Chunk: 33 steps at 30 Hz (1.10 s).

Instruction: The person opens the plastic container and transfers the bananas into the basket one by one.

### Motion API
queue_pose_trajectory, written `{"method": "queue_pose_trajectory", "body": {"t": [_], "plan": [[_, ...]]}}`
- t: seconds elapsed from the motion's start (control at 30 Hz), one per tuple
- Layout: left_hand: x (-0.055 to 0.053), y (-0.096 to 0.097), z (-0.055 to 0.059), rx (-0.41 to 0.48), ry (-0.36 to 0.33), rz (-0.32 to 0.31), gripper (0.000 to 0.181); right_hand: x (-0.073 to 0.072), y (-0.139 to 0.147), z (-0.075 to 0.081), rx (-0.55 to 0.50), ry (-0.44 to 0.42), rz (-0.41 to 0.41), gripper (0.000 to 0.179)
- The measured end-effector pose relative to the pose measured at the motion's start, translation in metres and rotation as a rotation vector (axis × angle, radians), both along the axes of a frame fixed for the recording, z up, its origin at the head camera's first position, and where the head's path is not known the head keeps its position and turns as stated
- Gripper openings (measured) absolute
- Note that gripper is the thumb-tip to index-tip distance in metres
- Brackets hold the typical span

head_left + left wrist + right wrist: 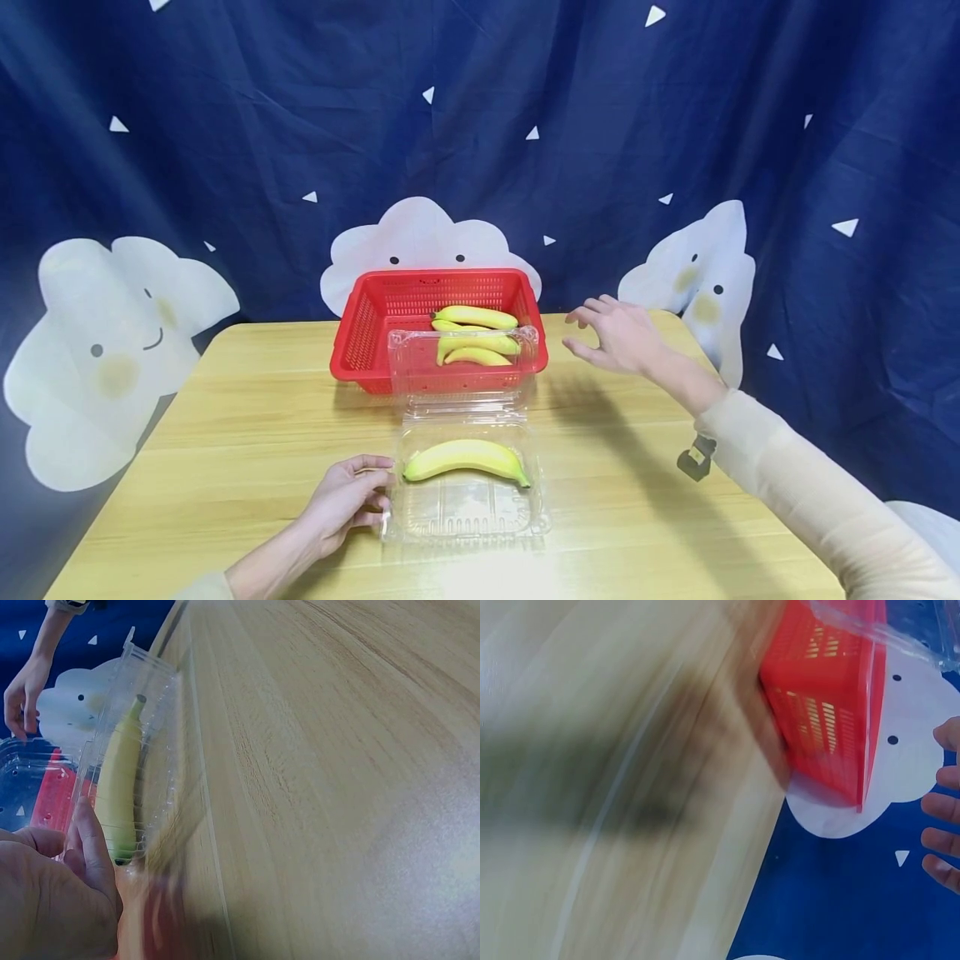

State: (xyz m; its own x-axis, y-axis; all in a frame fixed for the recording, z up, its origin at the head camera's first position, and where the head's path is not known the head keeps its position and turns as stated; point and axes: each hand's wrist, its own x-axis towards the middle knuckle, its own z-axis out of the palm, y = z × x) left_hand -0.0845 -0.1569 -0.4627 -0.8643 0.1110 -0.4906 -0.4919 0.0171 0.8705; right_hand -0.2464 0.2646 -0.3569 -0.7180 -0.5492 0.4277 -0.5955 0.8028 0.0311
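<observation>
A clear plastic clamshell box [472,512] lies on the table with its lid [461,387] raised at the back. One yellow banana [467,460] with greenish tips lies across its base. My left hand [348,504] holds the box by its left edge, with fingers curved at the rim; the left wrist view has this hand [64,892] close beside the banana [120,784]. Behind the lid, a red plastic basket [360,342] contains several bananas [476,316]. Right of the basket, my right hand [615,335] hovers with loosely bent, spread fingers and nothing in it.
The wooden table [247,417] ends just behind the basket. A dark blue curtain [480,125] with white clouds and triangles hangs beyond it. The raised lid overlaps the basket's front in the head view. In the right wrist view the basket's perforated side [817,720] stands near the table edge.
</observation>
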Motion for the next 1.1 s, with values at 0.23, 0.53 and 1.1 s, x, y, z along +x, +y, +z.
{"method": "queue_pose_trajectory", "body": {"t": [0.23, 0.53, 1.1], "plan": [[0.000, 0.000, 0.000, -0.001, 0.001, 0.006, 0.045, 0.012, -0.009, 0.002, 0.010, -0.008, 0.008, 0.036], [0.001, 0.001, 0.003, 0.007, 0.005, 0.010, 0.044, 0.025, -0.017, -0.004, 0.009, -0.004, 0.051, 0.035], [0.001, 0.000, 0.001, 0.010, 0.008, 0.009, 0.044, 0.062, -0.044, -0.015, 0.052, 0.102, 0.178, 0.034]]}}
